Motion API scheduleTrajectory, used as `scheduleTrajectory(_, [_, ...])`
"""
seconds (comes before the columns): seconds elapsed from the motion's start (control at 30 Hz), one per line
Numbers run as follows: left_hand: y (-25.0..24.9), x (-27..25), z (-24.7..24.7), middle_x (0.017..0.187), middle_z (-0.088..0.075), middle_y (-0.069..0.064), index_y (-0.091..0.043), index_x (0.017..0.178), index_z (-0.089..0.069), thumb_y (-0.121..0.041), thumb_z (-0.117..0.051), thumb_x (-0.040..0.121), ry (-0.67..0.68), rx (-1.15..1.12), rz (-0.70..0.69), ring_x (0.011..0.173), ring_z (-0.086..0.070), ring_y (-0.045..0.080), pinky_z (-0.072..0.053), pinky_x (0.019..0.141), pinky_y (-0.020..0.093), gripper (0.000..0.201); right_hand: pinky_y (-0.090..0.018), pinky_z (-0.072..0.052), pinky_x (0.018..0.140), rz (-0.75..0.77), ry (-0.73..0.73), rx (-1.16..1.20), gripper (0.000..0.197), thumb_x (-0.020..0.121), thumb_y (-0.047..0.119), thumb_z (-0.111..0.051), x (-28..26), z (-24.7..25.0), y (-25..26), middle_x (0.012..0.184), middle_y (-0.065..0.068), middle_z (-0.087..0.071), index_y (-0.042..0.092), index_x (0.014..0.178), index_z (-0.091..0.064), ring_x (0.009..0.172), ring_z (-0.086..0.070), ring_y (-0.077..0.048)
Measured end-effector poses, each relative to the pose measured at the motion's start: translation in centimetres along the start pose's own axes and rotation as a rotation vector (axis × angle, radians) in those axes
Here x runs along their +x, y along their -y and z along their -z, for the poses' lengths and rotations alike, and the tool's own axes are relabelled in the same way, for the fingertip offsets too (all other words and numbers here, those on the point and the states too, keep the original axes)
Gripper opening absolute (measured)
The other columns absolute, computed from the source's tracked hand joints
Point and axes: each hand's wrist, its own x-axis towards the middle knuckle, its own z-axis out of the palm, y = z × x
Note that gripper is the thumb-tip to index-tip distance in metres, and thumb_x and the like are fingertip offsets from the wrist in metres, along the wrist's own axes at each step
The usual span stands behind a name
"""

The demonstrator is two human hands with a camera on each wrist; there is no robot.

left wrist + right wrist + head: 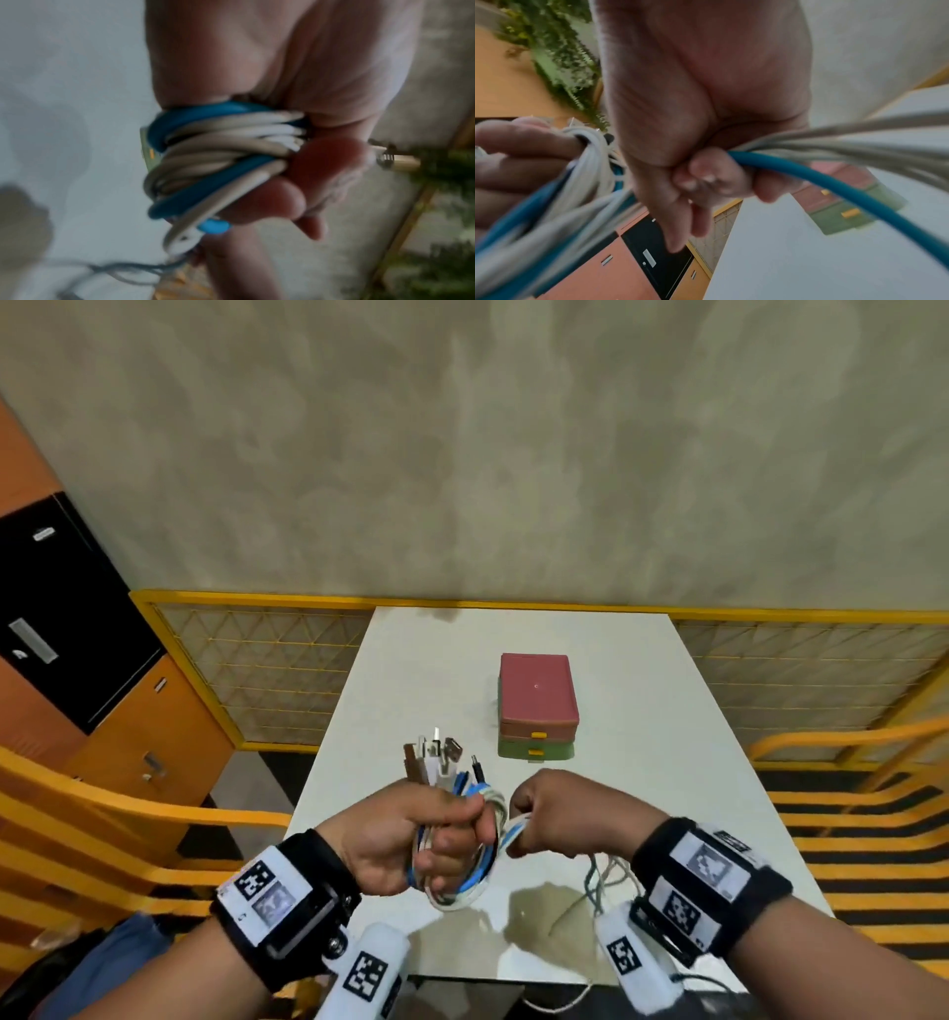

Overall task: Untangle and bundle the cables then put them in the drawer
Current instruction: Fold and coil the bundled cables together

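We are gripping the cables point(462, 845) in a coil with our left hand point(405, 834), fingers curled tightly around the blue and white loops, the plug ends point(436, 755) sticking up at twelve o'clock from the fist. Our right hand point(560, 814), just beside it at three o'clock, is closing its fingers around the loose run of the same strands, and the right wrist view is showing a blue strand and several grey-white ones passing through that fist. The free tails point(606, 875) are trailing down onto the counter point(667, 711) at five o'clock from the coil. The drawer unit point(536, 706), red over green with yellow pulls, is sitting at twelve o'clock, well apart from both hands, and both drawers are looking closed.

We are judging the cables to be light, limp and somewhat springy, so loops will be wanting to pop out of the coil. The sleeves are looking smooth and probably slippery. We are thinking the best hold is across the whole bunch at the crossing of the loops, not on the plugs, while the other hand is feeding slack
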Motion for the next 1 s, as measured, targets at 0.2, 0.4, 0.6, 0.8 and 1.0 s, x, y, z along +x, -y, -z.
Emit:
scheduleTrajectory(0.2, [0.5,0.8,-1.3,0.073,-0.07,-0.005,-0.009,0.088,-0.068,-0.022,-0.063,0.088,-0.277,0.88,0.166,0.047,-0.051,0.014,-0.042,0.054,0.029,0.014,-0.023,-0.039,0.049,-0.061,-0.034,-0.065,0.022,0.075,0.027,-0.074,0.3,0.8,0.4,0.056,-0.002,-0.053,0.015,0.067,-0.057,0.048,-0.047,-0.018])
scheduleTrajectory(0.4, [1.3,3.0,0.3,0.081,-0.062,0.007,-0.018,0.094,-0.067,-0.022,-0.058,0.095,-0.727,0.637,-0.231,0.054,-0.062,0.018,-0.04,0.046,0.025,0.01,-0.03,-0.043,0.053,0.034,-0.075,0.341,0.009,0.085,0.017,-0.062,0.1,0.9,0.9,0.062,-0.005,-0.051,0.013,0.082,-0.055,0.048,-0.045,-0.017])
scheduleTrajectory(0.6, [0.9,3.8,0.3,0.074,-0.064,0.001,-0.017,0.094,-0.064,-0.031,-0.052,0.1,-0.8,0.577,-0.301,0.058,-0.062,0.011,-0.038,0.055,0.028,0.019,-0.039,-0.049,0.056,0.148,-0.159,0.35,0.013,0.09,0.025,-0.052,0.0,-0.2,1.9,0.073,-0.002,-0.049,0.014,0.098,-0.054,0.061,-0.046,-0.018])
scheduleTrajectory(0.8, [0.0,5.0,-1.0,0.097,-0.076,0.006,-0.001,0.112,-0.066,-0.038,-0.066,0.084,-0.758,-0.054,-0.452,0.09,-0.073,0.018,-0.058,0.071,0.031,0.046,-0.039,-0.054,0.085,0.342,-0.268,0.025,0.054,0.091,0.027,-0.049,-0.1,-1.9,3.2,0.121,-0.004,-0.064,0.031,0.142,-0.031,0.101,-0.063,-0.02])
scheduleTrajectory(1.0, [-1.6,5.3,-1.7,0.119,-0.071,0.016,-0.004,0.088,-0.072,0.0,-0.059,0.09,-0.65,-0.304,-0.499,0.103,-0.07,0.021,-0.057,0.075,0.028,0.014,-0.042,-0.051,0.087,0.464,-0.361,-0.04,0.044,0.091,0.019,-0.051,-0.7,-2.9,3.8,0.132,-0.007,-0.054,0.02,0.131,-0.035,0.11,-0.06,-0.025])
